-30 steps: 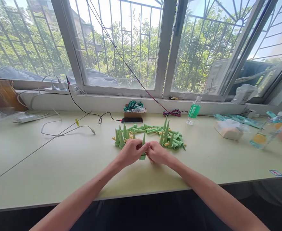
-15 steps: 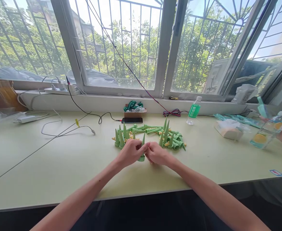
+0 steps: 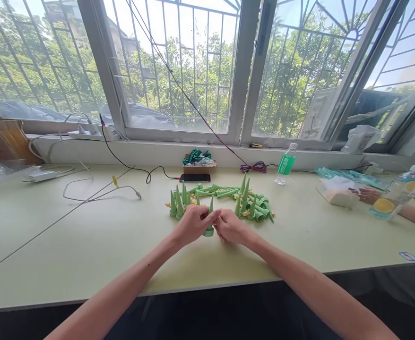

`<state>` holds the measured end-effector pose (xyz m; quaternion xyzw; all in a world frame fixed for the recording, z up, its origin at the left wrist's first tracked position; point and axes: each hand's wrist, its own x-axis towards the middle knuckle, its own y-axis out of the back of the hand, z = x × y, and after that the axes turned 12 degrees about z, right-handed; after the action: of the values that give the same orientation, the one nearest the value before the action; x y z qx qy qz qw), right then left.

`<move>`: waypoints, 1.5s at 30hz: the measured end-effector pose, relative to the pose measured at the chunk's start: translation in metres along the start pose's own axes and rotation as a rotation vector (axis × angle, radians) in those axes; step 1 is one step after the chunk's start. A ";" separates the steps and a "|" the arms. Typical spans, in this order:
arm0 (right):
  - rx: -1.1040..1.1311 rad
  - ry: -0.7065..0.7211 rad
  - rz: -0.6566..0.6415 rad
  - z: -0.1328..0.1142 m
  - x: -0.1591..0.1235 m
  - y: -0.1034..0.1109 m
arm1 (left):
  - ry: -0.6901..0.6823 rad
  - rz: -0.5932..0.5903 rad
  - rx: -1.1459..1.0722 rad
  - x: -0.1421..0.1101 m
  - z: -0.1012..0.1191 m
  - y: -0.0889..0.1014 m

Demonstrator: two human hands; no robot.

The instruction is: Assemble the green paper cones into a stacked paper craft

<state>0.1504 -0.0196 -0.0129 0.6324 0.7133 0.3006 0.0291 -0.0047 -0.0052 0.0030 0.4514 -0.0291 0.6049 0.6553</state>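
Observation:
My left hand (image 3: 195, 224) is closed around a green plastic spike (image 3: 208, 231), which stands with its point up and its wider cap-like end low, near the tabletop. Against the same spike, fingertips meeting the left thumb, is my right hand (image 3: 231, 225), its fingers pinched together. Whatever those fingers hold is hidden. Upright green spikes (image 3: 173, 205) stand just beyond my left hand. More spikes and hollow green tubes (image 3: 260, 215) lie heaped behind my right hand, with small yellow pieces (image 3: 246, 213) among them.
A phone (image 3: 195, 178) lies behind the heap, before a small cardboard box (image 3: 199, 169). A green-labelled bottle (image 3: 286, 165) stands right of it. Farther right are a tissue pack (image 3: 337, 192), a large bottle (image 3: 399, 193) and another person's hand (image 3: 368, 194). Cables (image 3: 101, 189) cross the left side.
Both my hands stay almost where they were on the spike. At the right, the other person's hand has come in beside the tissue pack, and the large bottle now stands clearer.

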 end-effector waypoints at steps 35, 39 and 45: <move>0.544 -0.162 0.167 0.002 0.010 -0.001 | 0.002 -0.073 -0.152 0.000 0.002 -0.003; 0.560 -0.152 0.209 0.002 0.010 0.000 | 0.015 -0.072 -0.186 0.001 0.002 -0.003; 0.536 -0.127 0.219 0.000 0.010 0.000 | 0.023 -0.034 -0.183 0.001 0.003 -0.003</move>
<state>0.1485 -0.0106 -0.0096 0.7083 0.6916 0.0625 -0.1269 -0.0004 -0.0057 0.0037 0.3832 -0.0689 0.5938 0.7041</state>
